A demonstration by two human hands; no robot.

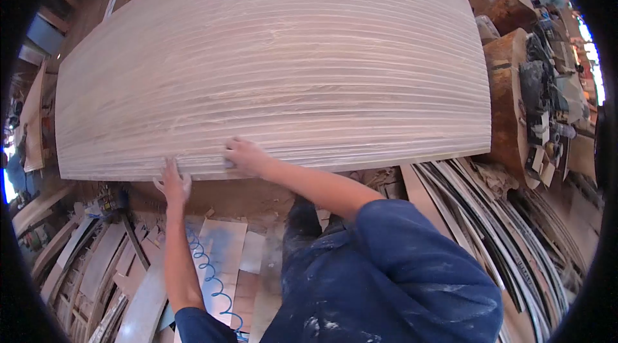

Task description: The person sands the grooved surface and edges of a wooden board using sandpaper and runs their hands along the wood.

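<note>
A large wooden panel [277, 73] with long parallel grooves lies across the view, coated in pale dust. At its front edge, left of centre, my left hand [172, 183] rests with the fingers apart and the fingertips on the panel. My right hand [246, 155] is further right, on the grooved surface close to the same edge. Its fingers are curled down and pressed together. Whatever they may hold is hidden beneath them.
A blue coiled hose [212, 272] hangs below the panel at left. Wood strips and boards [96, 259] are piled at lower left, with long curved strips [496, 227] at lower right. A thick wood slab [507, 95] stands beside a cluttered bench at right.
</note>
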